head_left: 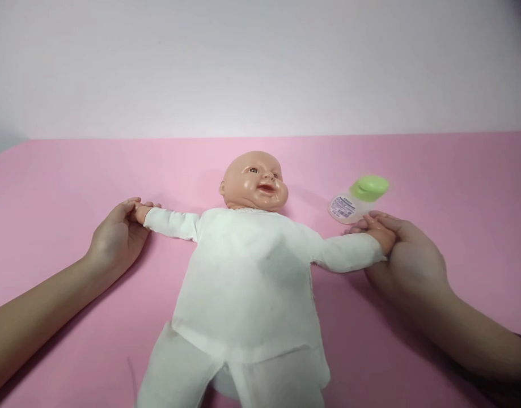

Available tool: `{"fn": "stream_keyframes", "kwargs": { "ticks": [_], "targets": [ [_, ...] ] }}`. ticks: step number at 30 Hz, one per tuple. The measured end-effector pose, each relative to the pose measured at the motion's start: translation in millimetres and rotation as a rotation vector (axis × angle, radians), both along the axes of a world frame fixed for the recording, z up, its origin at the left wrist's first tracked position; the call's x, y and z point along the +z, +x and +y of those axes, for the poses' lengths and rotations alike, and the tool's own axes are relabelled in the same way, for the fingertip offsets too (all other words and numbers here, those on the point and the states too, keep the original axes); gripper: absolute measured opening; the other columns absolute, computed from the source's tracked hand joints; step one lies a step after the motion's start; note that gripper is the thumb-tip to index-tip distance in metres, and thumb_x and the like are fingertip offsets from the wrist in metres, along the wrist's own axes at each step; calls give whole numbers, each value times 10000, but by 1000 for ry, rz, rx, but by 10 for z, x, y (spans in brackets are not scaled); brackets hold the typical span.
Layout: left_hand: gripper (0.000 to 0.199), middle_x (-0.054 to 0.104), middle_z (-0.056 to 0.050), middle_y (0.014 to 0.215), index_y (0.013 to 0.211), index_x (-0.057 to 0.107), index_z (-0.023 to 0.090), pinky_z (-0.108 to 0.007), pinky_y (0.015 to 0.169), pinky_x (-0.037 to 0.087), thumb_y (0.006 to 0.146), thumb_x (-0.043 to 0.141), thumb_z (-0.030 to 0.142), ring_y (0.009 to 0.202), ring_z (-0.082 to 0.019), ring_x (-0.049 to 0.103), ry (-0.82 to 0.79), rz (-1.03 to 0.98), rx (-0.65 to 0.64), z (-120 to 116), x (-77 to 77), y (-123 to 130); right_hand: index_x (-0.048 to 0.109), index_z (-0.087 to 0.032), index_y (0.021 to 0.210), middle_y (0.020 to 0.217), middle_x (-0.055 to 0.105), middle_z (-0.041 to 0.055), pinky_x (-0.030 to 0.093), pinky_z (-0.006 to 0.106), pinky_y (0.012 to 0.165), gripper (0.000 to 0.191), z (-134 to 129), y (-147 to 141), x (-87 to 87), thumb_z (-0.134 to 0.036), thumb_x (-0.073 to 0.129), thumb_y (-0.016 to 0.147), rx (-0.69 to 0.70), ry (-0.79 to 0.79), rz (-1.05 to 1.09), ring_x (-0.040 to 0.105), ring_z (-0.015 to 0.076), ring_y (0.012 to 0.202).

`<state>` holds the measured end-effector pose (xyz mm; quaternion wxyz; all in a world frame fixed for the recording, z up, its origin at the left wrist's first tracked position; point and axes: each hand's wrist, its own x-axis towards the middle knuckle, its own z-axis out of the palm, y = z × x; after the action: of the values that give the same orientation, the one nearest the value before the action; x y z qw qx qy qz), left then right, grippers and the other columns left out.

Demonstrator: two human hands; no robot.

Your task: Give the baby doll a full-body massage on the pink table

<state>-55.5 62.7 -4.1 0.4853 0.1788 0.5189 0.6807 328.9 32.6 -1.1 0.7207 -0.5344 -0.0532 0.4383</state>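
A baby doll in a white long-sleeved top and white trousers lies on its back, head away from me, arms spread wide. My left hand is closed round the doll's small hand at the left, thumb on top. On the other side, my right hand grips the doll's other hand, its fingers passing beneath the cuff. Just beyond my right fingers lies a clear bottle with a green cap and a printed round label. The lower ends of the doll's legs are cut off by the frame.
A pink surface spreads under the doll and the bottle. Behind its far edge rises a pale grey-white wall. A dark sleeve edge shows at the far right.
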Motion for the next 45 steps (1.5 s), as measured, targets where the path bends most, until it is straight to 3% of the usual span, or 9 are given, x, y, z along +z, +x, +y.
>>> {"fn": "stream_keyframes", "kwargs": {
  "ticks": [12,24,31,39,45],
  "targets": [
    [192,668,-69,863,878,606,165,-259,818,649,889,476,24,890,-174,723,3,7,7,-40,59,66,579,-143,773,815,539,50,586,229,522,176,20,17,-38,-15,500,682,8,68,-50,551,119,650],
    [201,677,-64,866,874,632,177,-238,825,650,950,495,51,922,-163,733,-15,12,13,-32,33,38,575,-173,794,866,517,36,588,199,539,192,3,0,2,-47,445,860,6,21,-5,547,89,663],
    [225,672,-55,811,876,628,170,-249,796,660,873,476,4,857,-171,739,16,3,8,-33,44,41,580,-170,749,851,523,32,600,207,527,211,5,4,0,-34,427,801,-28,52,11,553,79,625],
    [172,668,-73,879,846,638,168,-248,847,653,912,535,48,915,-175,733,14,17,-11,-17,-17,-11,574,-166,737,825,515,37,586,187,538,208,-2,12,-24,-30,446,830,1,37,-31,552,83,662],
    [150,673,-88,917,871,632,167,-249,848,649,929,542,62,933,-182,734,-25,11,29,-26,29,36,575,-144,781,805,521,25,582,196,531,153,7,-10,7,-22,486,759,-5,30,12,537,95,661]
  ]
}}
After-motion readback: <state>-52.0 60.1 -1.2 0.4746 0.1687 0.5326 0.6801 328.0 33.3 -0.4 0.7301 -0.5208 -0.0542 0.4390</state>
